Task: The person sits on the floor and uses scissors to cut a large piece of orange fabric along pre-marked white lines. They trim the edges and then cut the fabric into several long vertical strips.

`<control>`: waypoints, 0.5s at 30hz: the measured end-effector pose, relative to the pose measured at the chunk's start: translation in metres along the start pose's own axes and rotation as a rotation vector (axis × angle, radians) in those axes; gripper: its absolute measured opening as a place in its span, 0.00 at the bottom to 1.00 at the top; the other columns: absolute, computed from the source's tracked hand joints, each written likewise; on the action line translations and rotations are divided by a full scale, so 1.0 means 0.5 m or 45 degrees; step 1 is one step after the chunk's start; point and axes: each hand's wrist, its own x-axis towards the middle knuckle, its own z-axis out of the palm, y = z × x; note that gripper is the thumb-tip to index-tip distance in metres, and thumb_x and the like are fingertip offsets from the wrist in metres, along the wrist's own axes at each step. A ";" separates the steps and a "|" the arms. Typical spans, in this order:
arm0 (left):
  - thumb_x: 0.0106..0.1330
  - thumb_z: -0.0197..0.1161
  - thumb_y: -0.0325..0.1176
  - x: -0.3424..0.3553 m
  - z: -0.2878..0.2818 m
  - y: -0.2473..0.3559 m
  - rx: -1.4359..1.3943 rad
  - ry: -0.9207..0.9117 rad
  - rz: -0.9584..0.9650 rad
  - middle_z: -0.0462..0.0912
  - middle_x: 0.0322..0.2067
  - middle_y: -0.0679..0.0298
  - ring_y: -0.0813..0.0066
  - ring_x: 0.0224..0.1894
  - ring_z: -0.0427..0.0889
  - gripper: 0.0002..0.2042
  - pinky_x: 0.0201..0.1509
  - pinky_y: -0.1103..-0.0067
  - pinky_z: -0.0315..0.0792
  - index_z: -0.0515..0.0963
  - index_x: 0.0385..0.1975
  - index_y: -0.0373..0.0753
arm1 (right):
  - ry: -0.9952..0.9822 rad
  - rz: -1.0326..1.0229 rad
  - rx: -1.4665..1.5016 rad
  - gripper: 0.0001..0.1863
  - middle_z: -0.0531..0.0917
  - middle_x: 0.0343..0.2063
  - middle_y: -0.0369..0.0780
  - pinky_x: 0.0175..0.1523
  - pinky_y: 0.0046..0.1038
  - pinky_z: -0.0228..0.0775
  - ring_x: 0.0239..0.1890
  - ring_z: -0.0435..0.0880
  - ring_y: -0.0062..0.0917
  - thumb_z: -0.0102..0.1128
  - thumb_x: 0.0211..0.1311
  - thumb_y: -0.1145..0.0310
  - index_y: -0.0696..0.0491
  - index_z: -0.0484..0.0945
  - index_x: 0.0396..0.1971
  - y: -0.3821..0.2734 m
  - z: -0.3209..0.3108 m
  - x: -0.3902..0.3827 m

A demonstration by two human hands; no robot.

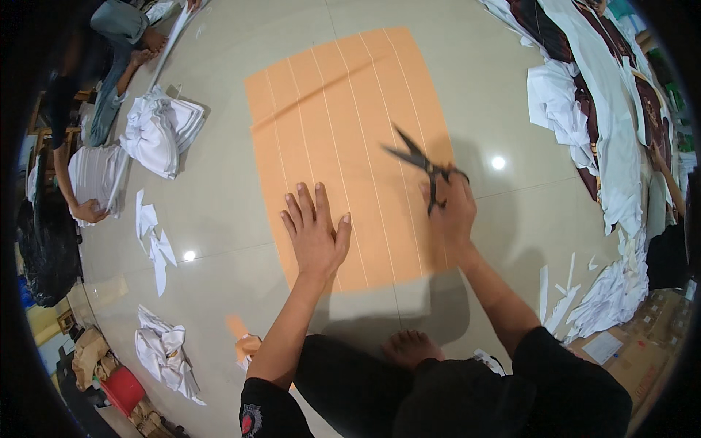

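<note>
A large orange sheet (pixel 343 124) lies on the tiled floor, marked with several pale lines running lengthwise and a crease across its far part. My left hand (pixel 315 233) presses flat on its near left part, fingers spread. Over the sheet's right side, my right hand (pixel 453 208) grips a pair of black scissors (pixel 420 159). Their blades are parted and point up and left, above the sheet. The right hand is slightly blurred.
Folded white cloth (pixel 162 131) and white scraps (pixel 155 241) lie at left, where another person's hand (pixel 89 211) rests by a white stack (pixel 98 171). White and maroon fabric (pixel 606 109) lines the right side. My bare foot (pixel 412 347) is near the sheet's close edge. A cardboard box (pixel 642 336) stands lower right.
</note>
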 end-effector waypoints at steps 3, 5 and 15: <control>0.72 0.47 0.54 -0.028 0.013 -0.007 0.036 -0.004 -0.014 0.42 0.74 0.43 0.35 0.75 0.36 0.36 0.74 0.45 0.33 0.49 0.75 0.42 | -0.070 -0.031 -0.032 0.23 0.81 0.44 0.51 0.53 0.40 0.75 0.50 0.80 0.46 0.74 0.52 0.71 0.63 0.74 0.44 -0.014 -0.050 -0.095; 0.72 0.46 0.56 -0.035 0.019 -0.011 0.086 -0.012 -0.026 0.40 0.75 0.45 0.38 0.76 0.34 0.37 0.75 0.47 0.31 0.46 0.75 0.43 | -0.100 -0.067 -0.028 0.23 0.81 0.45 0.51 0.55 0.40 0.73 0.51 0.80 0.46 0.74 0.51 0.71 0.63 0.74 0.44 -0.006 -0.069 -0.122; 0.72 0.43 0.57 -0.091 0.001 0.010 0.099 -0.060 -0.086 0.37 0.75 0.47 0.42 0.77 0.32 0.38 0.76 0.50 0.30 0.45 0.75 0.43 | -0.057 0.041 0.071 0.22 0.80 0.44 0.48 0.54 0.42 0.69 0.49 0.77 0.46 0.73 0.49 0.69 0.60 0.76 0.44 0.010 -0.119 -0.178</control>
